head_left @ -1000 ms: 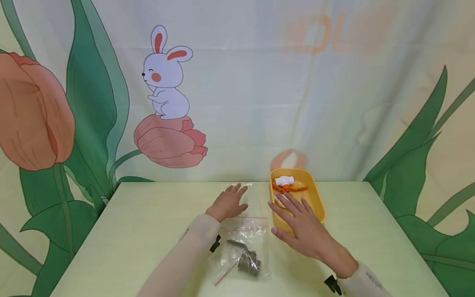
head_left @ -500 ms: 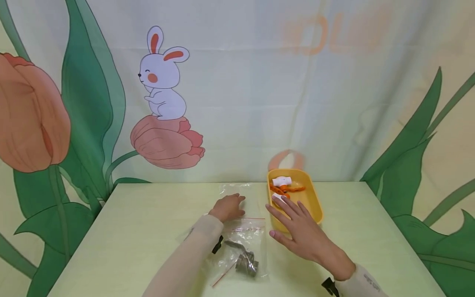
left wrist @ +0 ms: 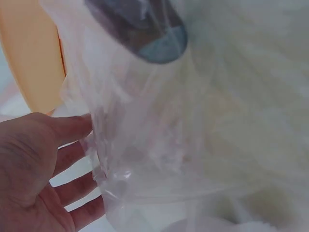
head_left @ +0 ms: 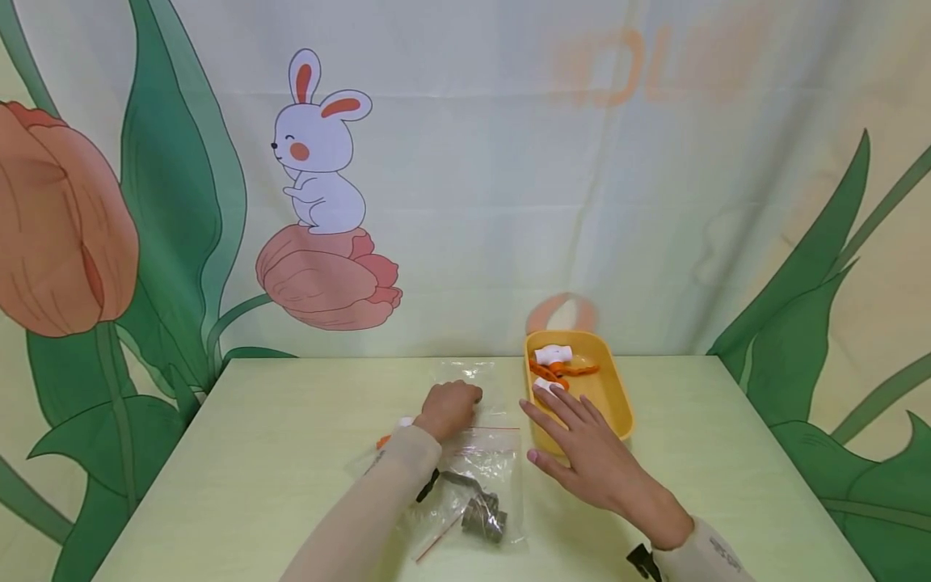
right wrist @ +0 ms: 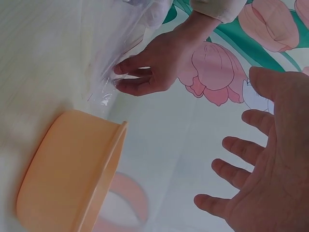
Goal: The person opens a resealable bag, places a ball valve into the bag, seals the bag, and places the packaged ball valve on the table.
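Observation:
In the head view my left hand [head_left: 448, 408] has curled fingers at a clear plastic bag [head_left: 467, 373] lying on the table. The left wrist view shows its thumb and fingers [left wrist: 79, 186] at the bag's edge, pinching the film. Nearer me lies a zip bag [head_left: 502, 461] with red seal lines, holding a grey valve-like fitting [head_left: 486, 517] with a lever. A white and orange piece [head_left: 383, 441] peeks out beside my left wrist, mostly hidden. My right hand [head_left: 600, 461] is spread, holding nothing, over the near side of a yellow bin [head_left: 618, 388].
Inside the bin are white fittings [head_left: 553, 354] with orange handles [head_left: 582, 370]. A printed curtain [head_left: 465, 202] with a rabbit and tulips hangs behind the table's back edge. Bare tabletop [head_left: 276, 453] shows at left.
My left hand drew back slightly towards me and its spread fingers curled in at the bag. A white and orange piece came into sight by the left wrist. The right hand barely moved.

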### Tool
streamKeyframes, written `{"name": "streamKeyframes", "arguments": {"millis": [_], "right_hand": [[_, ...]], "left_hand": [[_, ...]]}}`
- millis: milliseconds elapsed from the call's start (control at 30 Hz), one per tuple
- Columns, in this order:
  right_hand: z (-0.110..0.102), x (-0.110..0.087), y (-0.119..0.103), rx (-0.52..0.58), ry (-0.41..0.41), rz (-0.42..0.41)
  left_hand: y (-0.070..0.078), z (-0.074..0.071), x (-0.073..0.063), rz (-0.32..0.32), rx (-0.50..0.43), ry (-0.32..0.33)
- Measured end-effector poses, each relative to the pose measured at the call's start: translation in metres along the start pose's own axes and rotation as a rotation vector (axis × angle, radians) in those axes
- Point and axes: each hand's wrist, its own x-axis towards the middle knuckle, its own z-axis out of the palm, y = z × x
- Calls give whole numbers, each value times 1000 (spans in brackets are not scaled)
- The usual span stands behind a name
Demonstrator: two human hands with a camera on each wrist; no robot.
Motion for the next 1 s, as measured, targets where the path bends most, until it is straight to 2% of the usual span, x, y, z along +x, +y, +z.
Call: {"name": "streamKeyframes", "arguments": {"millis": [267,433,600,900,1000], "right_hand": [[-5,3,-2,-20,28,-18],[-12,7,-1,-45,77,-48],[-22,15,-2,-61,109,-87],[-37,22,-7,-59,101,-69],[-40,23,-7,-58,110,-73]], "left_hand": [[1,-12,2,5,4,90],[3,-25,3,-2,6,147],[7,-39,0,-13,8,203],[9,-70,-3,5,-30,345],[9,-81,-7,11,-39,411]]}}
